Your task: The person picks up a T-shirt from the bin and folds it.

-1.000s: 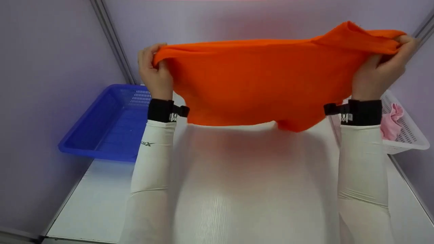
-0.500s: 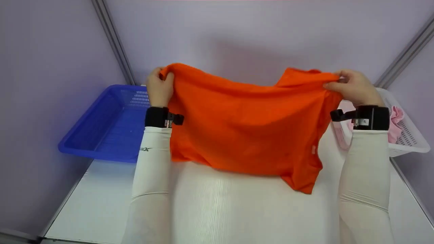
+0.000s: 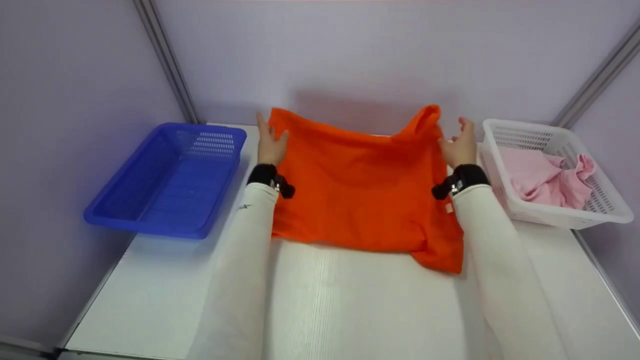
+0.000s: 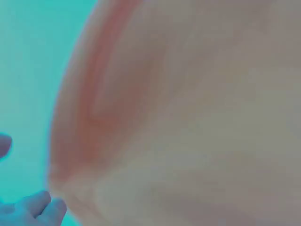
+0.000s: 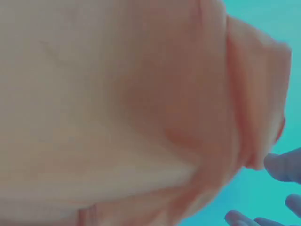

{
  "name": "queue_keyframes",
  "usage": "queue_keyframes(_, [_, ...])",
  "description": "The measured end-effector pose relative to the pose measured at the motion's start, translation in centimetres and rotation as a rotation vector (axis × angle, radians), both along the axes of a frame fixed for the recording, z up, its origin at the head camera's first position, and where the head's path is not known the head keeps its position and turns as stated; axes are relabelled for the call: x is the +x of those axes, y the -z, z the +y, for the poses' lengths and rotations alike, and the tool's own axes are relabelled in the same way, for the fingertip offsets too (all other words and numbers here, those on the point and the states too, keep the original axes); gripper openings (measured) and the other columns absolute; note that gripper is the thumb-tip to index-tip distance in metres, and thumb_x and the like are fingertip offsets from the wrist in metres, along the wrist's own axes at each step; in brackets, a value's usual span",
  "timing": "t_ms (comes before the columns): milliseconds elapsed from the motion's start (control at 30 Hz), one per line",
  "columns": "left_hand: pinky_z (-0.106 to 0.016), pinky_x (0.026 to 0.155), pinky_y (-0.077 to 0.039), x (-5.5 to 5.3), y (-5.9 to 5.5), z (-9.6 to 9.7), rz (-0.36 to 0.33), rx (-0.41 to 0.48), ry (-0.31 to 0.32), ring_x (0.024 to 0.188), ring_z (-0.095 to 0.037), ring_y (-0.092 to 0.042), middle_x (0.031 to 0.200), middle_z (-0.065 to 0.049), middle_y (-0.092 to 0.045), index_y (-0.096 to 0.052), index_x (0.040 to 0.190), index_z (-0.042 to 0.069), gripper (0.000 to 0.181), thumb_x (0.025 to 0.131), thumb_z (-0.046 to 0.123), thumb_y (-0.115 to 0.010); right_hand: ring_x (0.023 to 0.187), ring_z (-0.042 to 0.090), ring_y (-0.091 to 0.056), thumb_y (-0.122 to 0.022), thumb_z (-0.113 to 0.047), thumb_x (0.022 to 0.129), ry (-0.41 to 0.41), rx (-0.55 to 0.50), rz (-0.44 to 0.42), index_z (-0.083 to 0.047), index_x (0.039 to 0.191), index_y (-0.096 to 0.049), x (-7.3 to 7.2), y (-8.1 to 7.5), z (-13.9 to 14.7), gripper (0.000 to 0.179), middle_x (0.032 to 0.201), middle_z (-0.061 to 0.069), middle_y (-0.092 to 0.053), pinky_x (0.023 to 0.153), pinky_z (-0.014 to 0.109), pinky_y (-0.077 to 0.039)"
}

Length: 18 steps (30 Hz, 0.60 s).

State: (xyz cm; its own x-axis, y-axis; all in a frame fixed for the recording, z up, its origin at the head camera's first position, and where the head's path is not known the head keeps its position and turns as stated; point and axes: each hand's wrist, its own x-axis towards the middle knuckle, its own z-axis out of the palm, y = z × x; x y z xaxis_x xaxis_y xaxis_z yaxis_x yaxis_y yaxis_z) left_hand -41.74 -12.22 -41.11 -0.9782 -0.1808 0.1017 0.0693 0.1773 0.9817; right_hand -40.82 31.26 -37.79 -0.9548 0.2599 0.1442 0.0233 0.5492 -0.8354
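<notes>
An orange T-shirt (image 3: pixel 350 185) lies spread sideways at the middle of the white table, its far edge still raised and wavy. A sleeve-like corner stands up at its far right, another sticks out at the near right, and a small pale label shows at the right side. My left hand (image 3: pixel 272 145) is beside the far left corner, fingers extended and thumb apart. Off the far right corner, my right hand (image 3: pixel 461 145) has its fingers spread with nothing between them. Both wrist views show fingertips apart from the fabric (image 4: pixel 188 117), whose surface there is blurred.
On the left stands a blue plastic basket (image 3: pixel 215 220) with slotted walls. A white basket (image 3: pixel 575 217) at the right holds a crumpled pink cloth (image 3: pixel 545 175). Pale wall panels (image 3: pixel 360 60) enclose the back and both sides.
The T-shirt has come down from a stretched, raised position onto the table. Both hands have let go of its far corners, and have moved lower and inward.
</notes>
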Motion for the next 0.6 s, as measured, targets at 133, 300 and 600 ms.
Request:
queue_keyframes(133, [-0.042,0.125,-0.031,0.6,3.6,1.9,-0.094,-0.262,0.059,0.154,-0.034,-0.033,0.168,-0.021,-0.026,-0.013,0.164,0.004,0.072,0.104,0.013,-0.052,0.140,0.044,-0.045,-0.050,-0.011,0.099,-0.161,0.227,-0.124,0.003,0.151,-0.042,0.2,4.2,-1.9,0.054,0.155,0.029,-0.043,0.118,0.054,-0.037])
queue_keyframes(300, [-0.037,0.091,-0.049,2.2,5.5,2.1,-0.312,-0.592,0.174,0.103,-0.028,-0.056,0.124,-0.017,-0.062,-0.059,0.133,-0.001,0.034,0.104,0.012,-0.047,0.127,0.045,-0.055,-0.048,-0.013,0.101,-0.342,0.452,-0.274,0.006,0.134,-0.059,1.3,7.9,-2.8,0.040,0.138,0.029,-0.059,0.113,0.056,-0.042])
queue_keyframes(600, [-0.043,0.120,-0.037,2.5,7.7,0.0,-0.351,-0.890,0.309,0.145,-0.038,-0.043,0.156,-0.026,-0.046,-0.049,0.151,0.002,0.052,0.100,0.015,-0.050,0.128,0.041,-0.050,-0.051,-0.020,0.103,-0.468,0.496,-0.440,0.004,0.153,-0.041,1.2,10.8,-1.0,0.056,0.152,0.030,-0.047,0.118,0.055,-0.037])
